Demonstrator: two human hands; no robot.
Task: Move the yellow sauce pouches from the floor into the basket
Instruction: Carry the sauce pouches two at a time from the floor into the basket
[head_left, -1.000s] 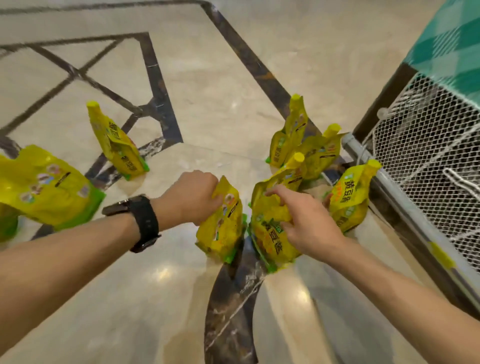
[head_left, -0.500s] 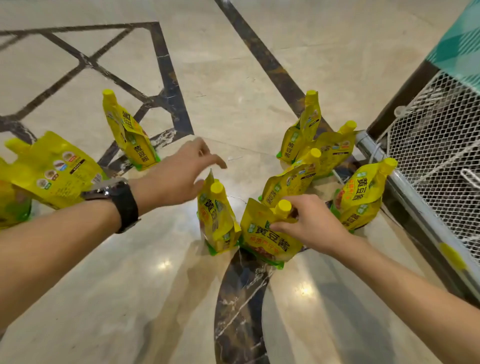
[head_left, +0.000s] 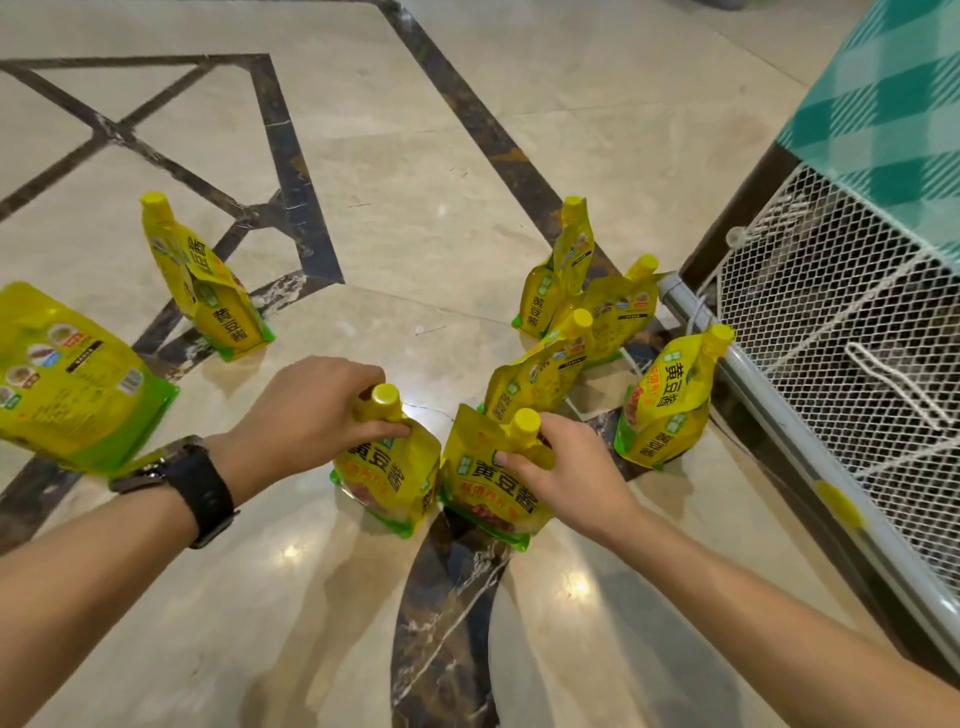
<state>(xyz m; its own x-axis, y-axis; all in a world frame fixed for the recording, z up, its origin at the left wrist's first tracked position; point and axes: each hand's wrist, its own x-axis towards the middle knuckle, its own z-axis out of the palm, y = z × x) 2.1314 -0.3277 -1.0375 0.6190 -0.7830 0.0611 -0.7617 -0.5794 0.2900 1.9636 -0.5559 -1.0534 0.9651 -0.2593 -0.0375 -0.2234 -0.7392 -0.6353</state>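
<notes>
1. On the floor, far left, I see an edge pouch (head_left: 67, 374), then a lone pouch (head_left: 208, 291) upright.
2. Left hand (head_left: 311, 415) clamped on mid pouch (head_left: 389, 473) neck; right hand (head_left: 561, 473) pinching next pouch (head_left: 488, 483); both standing, touching.
3. Three back pouches (head_left: 540, 379); last pouch (head_left: 670, 400) just beside basket (head_left: 831, 312).

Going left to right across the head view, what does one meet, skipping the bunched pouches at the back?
Left-edge pouch, lone upright pouch, left hand, left-held pouch, right-held pouch, right hand, pouch by the rail, mesh basket.
</notes>
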